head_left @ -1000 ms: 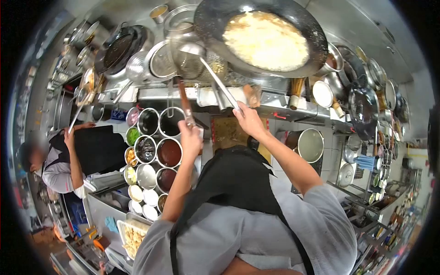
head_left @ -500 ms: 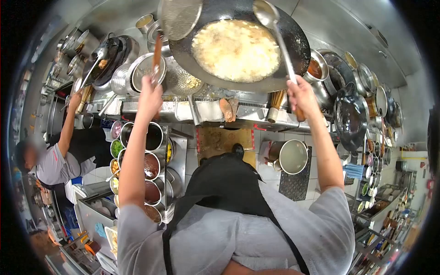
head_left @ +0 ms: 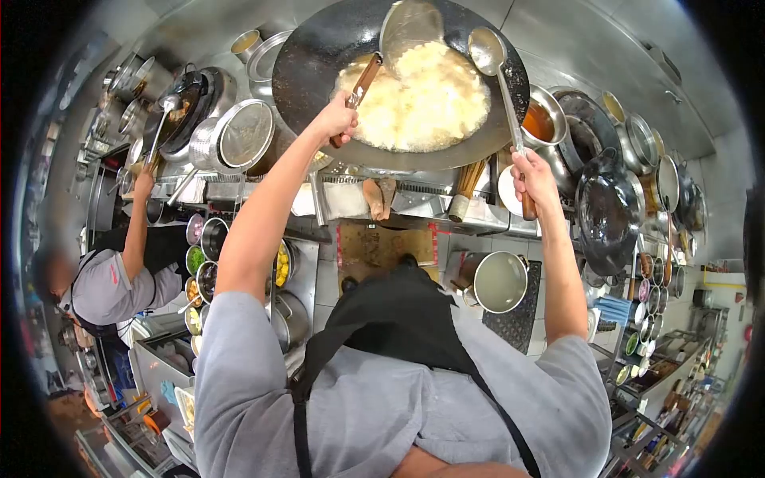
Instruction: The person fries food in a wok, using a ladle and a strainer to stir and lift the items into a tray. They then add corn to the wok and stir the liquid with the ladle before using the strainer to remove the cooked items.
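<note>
In the head view, the person stands in front of a large dark wok [head_left: 307, 68], which is far and in the middle of the scene. The wok is filled with pale yellow food [head_left: 422, 103] that looks foamy.

The left hand [head_left: 339, 121] is raised to the near left rim of the wok. Its fingers are closed around the wooden handle of a skimmer [head_left: 408, 28]. The round mesh of the skimmer is tilted above the far part of the food. I cannot tell if it touches the food.

The right hand [head_left: 532, 177] is at the right of the wok, near its rim. Its fingers are wrapped tightly around the lower end of a long metal ladle [head_left: 488, 49]. The bowl of the ladle is at the far right edge of the food.

Just right of the wok there is a metal bowl with orange sauce [head_left: 540, 119]. A steel pot [head_left: 498, 280] stands lower, near the person's apron.

On the left a co-worker in a grey shirt [head_left: 107, 288] reaches one hand [head_left: 143, 182] up to the counter. Round containers [head_left: 209, 239] stand between this co-worker and the person.
</note>
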Available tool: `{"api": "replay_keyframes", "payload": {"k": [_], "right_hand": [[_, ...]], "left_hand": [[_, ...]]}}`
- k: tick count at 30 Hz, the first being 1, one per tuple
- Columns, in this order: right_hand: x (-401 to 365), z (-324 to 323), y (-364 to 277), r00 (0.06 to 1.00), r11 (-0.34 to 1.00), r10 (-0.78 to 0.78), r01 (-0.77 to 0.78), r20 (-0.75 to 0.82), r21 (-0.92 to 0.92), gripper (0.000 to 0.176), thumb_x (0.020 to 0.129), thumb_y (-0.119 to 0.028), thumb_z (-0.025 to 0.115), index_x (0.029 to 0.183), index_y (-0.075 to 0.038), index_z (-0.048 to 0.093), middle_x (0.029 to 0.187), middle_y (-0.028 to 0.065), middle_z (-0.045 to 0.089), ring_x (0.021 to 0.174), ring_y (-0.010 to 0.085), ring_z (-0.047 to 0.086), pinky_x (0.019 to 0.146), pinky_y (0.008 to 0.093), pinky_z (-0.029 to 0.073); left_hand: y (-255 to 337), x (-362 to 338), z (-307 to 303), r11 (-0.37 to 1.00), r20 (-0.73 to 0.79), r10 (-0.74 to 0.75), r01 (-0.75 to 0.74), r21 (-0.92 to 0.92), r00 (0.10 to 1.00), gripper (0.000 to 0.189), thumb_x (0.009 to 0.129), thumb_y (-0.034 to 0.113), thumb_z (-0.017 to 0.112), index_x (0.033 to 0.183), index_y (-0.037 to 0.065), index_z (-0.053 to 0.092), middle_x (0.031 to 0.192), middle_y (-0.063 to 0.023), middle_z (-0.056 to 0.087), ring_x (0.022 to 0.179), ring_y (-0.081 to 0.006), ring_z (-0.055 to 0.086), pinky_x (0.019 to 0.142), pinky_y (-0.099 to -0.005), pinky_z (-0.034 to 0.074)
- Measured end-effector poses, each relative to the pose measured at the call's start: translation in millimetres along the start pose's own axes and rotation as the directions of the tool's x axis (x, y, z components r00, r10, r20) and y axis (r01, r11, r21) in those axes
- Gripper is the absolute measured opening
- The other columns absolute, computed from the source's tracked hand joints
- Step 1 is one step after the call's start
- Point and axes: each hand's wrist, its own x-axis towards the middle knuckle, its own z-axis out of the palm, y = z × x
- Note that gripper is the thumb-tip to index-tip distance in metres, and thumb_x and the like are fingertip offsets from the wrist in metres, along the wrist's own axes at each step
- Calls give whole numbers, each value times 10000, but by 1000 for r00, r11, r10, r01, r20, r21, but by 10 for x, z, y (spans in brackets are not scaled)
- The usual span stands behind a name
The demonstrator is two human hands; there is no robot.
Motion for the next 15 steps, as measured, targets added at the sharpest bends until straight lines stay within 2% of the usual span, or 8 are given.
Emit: {"api": "replay_keyframes", "payload": {"k": [1,6,7,8,10,12,13,15], "right_hand": [[-27,-33,-35,1000,1000,-19,19,4,-2,284,943,-223,533,1152,-32,513,638,-11,457,418,50,402,342,221,373],[24,-205,-132,997,994,-66,62,-47,-88,227,947,-221,536,1082,-40,534,637,-14,460,420,52,404,351,219,375],[29,-229,-138,996,995,-80,77,-40,-70,196,943,-223,539,1015,-41,530,630,-8,464,421,62,418,346,230,382],[30,-245,-165,995,994,-97,95,-36,-47,184,940,-224,542,948,-42,525,624,-1,468,423,72,431,341,240,389],[75,-325,-144,994,990,-103,100,-29,-95,187,946,-224,532,947,-37,522,625,-1,467,423,72,434,346,242,394],[86,-333,-165,995,991,-86,81,-41,-109,182,948,-217,526,938,-35,516,624,-2,467,429,72,437,351,243,400],[117,-334,-147,996,991,-83,79,-35,-107,182,948,-217,526,938,-35,516,624,-2,467,429,72,437,351,243,400],[198,-327,-105,998,989,-57,51,-36,-137,185,942,-215,529,908,-35,505,629,-1,469,441,75,445,357,247,407]], "left_hand": [[45,-119,27,996,11,32,-33,80,999,372,813,-16,460,1157,53,336,674,-53,438,458,-115,426,353,-287,357],[98,-568,86,969,-77,114,-94,228,990,297,855,60,475,1124,35,350,669,-62,460,432,-130,456,340,-297,347],[64,-624,14,950,-112,165,-127,287,980,310,855,71,488,1129,33,351,684,-92,491,438,-169,480,358,-325,372],[32,-632,-97,923,-142,221,-160,351,965,322,854,82,502,1135,30,352,699,-123,522,444,-207,504,376,-354,398],[-190,-522,-420,707,-193,529,-303,640,827,285,879,100,488,1125,73,346,682,-51,458,411,-151,408,337,-323,345],[0,-636,-632,695,-298,365,-45,717,882,298,868,130,466,1130,29,365,838,-289,602,628,-418,613,595,-493,481],[234,-812,-587,714,-363,216,107,692,906,286,862,119,435,1125,35,359,826,-307,609,711,-429,638,637,-512,480],[-75,-593,-1048,512,-282,464,6,859,840,257,855,99,429,1077,5,340,791,-312,604,633,-416,634,556,-507,477]]}}
